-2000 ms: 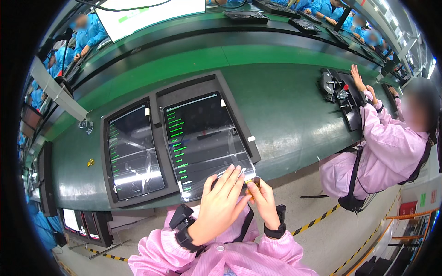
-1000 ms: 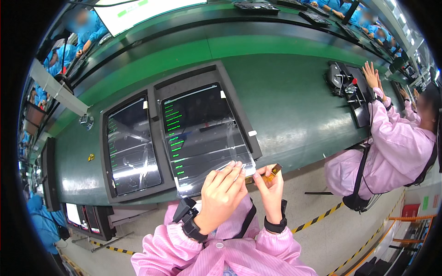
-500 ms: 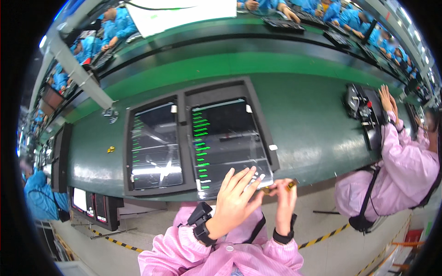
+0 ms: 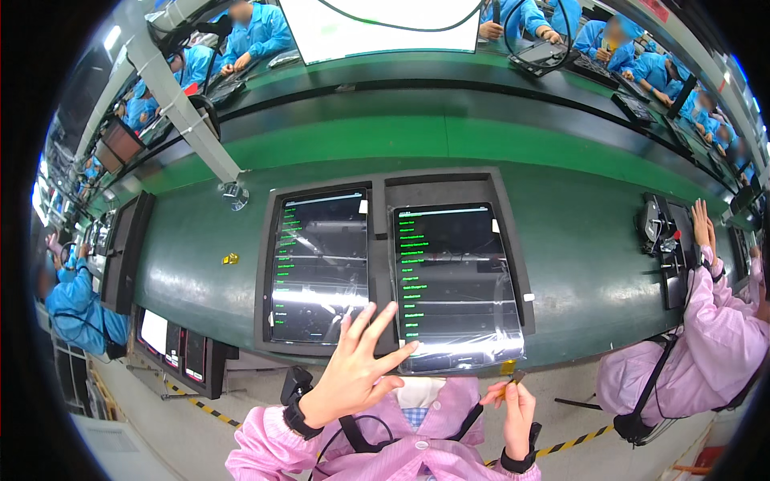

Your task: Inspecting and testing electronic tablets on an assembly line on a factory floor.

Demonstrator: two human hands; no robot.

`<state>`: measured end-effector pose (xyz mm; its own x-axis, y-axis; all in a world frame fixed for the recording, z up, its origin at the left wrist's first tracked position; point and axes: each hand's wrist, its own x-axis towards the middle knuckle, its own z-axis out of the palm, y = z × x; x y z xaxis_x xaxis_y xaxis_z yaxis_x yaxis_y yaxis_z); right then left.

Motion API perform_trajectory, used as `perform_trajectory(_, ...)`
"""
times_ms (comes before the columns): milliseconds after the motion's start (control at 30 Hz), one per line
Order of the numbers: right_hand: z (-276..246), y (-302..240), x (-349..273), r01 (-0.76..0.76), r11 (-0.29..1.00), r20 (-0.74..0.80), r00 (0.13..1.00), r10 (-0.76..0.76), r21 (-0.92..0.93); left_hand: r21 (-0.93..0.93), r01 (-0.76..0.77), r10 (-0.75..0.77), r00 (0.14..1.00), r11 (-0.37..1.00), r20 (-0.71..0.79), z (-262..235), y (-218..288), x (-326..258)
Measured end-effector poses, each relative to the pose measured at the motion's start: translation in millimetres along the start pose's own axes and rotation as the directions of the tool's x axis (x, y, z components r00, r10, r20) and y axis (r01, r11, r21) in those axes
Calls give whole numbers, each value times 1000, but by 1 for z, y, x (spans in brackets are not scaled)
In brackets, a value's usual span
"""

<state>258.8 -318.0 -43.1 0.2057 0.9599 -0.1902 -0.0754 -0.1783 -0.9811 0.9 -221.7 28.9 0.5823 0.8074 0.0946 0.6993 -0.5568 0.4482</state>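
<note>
The left hand (image 4: 353, 370) was spread wide with fingers fanned, its fingertips over the near edge of the right tablet (image 4: 457, 280), which lay wrapped in clear film in a dark tray (image 4: 513, 248). The right hand (image 4: 513, 409), just beside that tablet's near corner, pinched what looked like a small dark strip (image 4: 516, 376). The left tablet (image 4: 318, 264) lay beyond the left hand.

Two tablets lie side by side in a tray (image 4: 382, 186) on the bench: right tablet (image 4: 455, 280) just ahead of the left hand (image 4: 353, 370) and right hand (image 4: 508, 407), left tablet (image 4: 319, 266) ahead-left. Small stick (image 4: 513, 378) in right fingers, near that tablet's near edge. Monitor (image 4: 127, 250) far left; co-worker's hand (image 4: 701, 228) far right.
</note>
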Motion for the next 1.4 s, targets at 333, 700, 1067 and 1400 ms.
perform_trajectory(333, 25, 3, -7, -85, 993, 162, 982, 97, -79, 35, -232, 219, 952, 972, 214, -109, -63, 33)
perform_trajectory(700, 46, -2, -5, -113, 984, 280, 949, 147, -135, 33, -501, 470, 832, 865, 295, -59, -129, 91)
perform_trajectory(1067, 53, -22, 4, -101, 973, 331, 929, 166, -206, -34, -609, 588, 748, 792, 307, -59, -120, 131)
perform_trajectory(1400, 57, -17, 8, -225, 960, 480, 832, 279, -168, -102, -514, 451, 619, 852, 643, -60, -121, 151)
